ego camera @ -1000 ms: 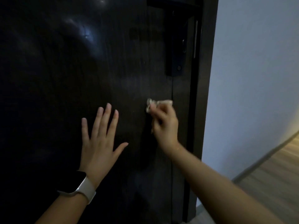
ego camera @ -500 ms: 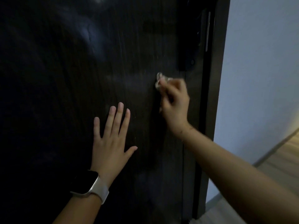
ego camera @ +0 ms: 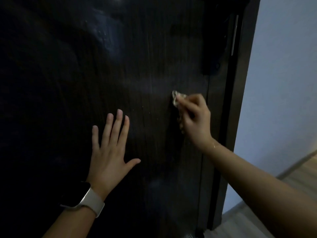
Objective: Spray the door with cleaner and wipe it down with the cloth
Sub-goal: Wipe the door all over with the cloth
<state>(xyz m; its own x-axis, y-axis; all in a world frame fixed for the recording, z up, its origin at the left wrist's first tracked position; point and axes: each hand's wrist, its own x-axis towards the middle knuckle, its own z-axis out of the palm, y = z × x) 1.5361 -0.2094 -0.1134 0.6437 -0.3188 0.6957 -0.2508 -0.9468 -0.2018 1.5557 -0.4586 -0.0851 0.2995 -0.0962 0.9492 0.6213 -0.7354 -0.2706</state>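
Head view: your left hand (ego camera: pixel 109 157) lies flat on the dark door (ego camera: pixel 72 86), fingers straight and spread, thumb out to the side, holding nothing. A watch (ego camera: pixel 82 197) with a pale strap sits on that wrist. Your right hand (ego camera: pixel 195 121) is up and to the right of the left one, fingers curled round a small bunched cloth (ego camera: pixel 175 98) and pressing it against the door. The cloth sticks out past your fingertips, toward the upper left of the hand; most of it is hidden inside your grip. Above the right hand, well apart, a dark lock plate (ego camera: pixel 213 48) sits near the door edge. Right of your right forearm you see a pale wall (ego camera: pixel 283 83) and, lower down, wooden floor (ego camera: pixel 301 179).
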